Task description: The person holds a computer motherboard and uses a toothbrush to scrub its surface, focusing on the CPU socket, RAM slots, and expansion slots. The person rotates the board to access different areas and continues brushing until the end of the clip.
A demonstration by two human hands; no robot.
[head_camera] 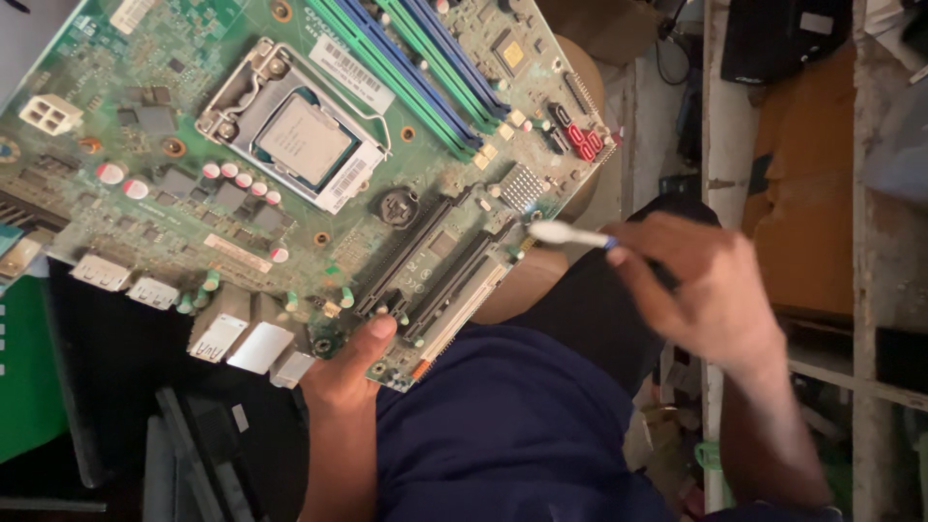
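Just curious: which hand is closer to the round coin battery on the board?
Left. The left hand grips the board's edge below the coin battery; the right hand is farther right.

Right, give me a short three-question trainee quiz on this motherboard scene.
1. True or false: the left hand holds the motherboard by its near edge.
2. What does the right hand hold? A) white-tipped brush B) screwdriver C) pliers
3. Fill in: the brush tip touches the board near the long black ____.

Key: 1 true. 2 A. 3 expansion slots; the metal-lidded processor sits farther up the board.
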